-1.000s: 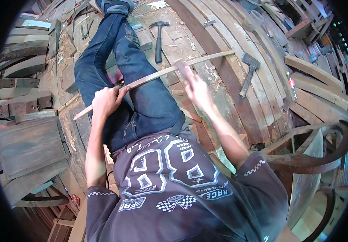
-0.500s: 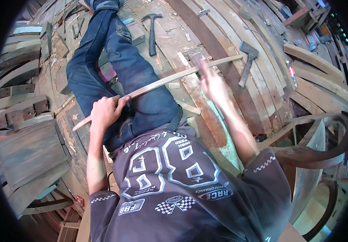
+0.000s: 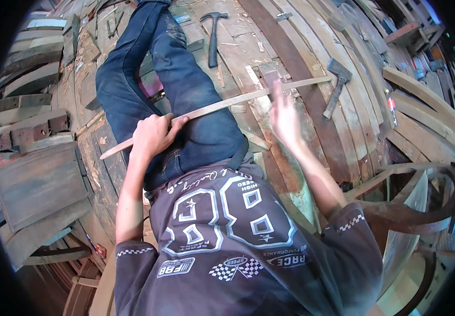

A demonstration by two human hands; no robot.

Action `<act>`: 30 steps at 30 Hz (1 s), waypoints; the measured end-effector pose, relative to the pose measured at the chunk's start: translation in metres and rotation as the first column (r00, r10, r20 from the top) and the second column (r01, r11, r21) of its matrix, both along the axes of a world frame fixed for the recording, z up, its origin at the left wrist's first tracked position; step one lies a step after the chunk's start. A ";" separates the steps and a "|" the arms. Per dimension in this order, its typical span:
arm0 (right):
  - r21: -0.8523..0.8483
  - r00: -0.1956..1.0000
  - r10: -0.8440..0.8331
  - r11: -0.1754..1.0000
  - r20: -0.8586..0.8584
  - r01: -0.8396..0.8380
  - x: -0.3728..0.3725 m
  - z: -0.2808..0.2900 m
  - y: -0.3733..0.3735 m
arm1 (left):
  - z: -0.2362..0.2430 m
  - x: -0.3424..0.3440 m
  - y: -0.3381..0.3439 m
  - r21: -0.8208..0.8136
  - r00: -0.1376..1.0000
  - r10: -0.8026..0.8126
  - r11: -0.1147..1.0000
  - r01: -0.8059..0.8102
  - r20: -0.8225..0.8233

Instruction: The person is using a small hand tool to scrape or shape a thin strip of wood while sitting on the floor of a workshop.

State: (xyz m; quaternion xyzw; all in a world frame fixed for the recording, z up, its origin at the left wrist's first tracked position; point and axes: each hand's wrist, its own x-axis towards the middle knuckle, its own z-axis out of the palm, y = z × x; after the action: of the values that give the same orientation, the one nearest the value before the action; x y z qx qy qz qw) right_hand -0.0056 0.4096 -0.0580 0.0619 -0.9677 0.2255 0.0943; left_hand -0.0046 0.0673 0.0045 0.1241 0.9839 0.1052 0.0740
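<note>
Across the jeans [image 3: 206, 138], the strip [image 3: 223, 106] is laid aslant, its left end nearer and its right end farther off. Near the left end it is grasped from above by the left hand [image 3: 155, 136], fingers curled over it and thumb laid along it, apparently so that sliding and rolling are prevented. The right hand [image 3: 286, 120] is held at the strip's right stretch; its fingers are blurred, and whether anything is grasped there cannot be told. The hammer [image 3: 213, 47] is laid on the far side, and an axe-like tool [image 3: 335, 96] just beside the strip's right end, both probably set within reach. On the left, a board [image 3: 37, 179] is placed, presumably clear of the arms.
</note>
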 end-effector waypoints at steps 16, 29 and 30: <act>-0.117 0.989 0.146 0.983 0.013 -0.144 0.001 0.008 -0.003 | 0.018 -0.023 -0.011 0.215 0.970 0.027 0.973 -0.081 0.241; -0.189 0.978 0.170 0.963 -0.122 -0.191 0.007 -0.001 -0.013 | -0.052 -0.219 0.077 -0.591 0.940 0.041 0.787 0.179 0.339; -0.202 0.985 0.147 0.966 -0.091 -0.162 0.006 -0.003 -0.011 | -0.031 -0.216 0.090 -0.354 0.854 -0.103 0.880 0.317 0.509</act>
State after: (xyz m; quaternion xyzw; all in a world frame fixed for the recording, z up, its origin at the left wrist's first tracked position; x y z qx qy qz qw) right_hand 0.0002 0.3981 -0.0611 0.1354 -0.9267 0.3297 0.1188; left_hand -0.2204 0.1574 -0.0267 0.1846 0.9137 -0.0936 0.3498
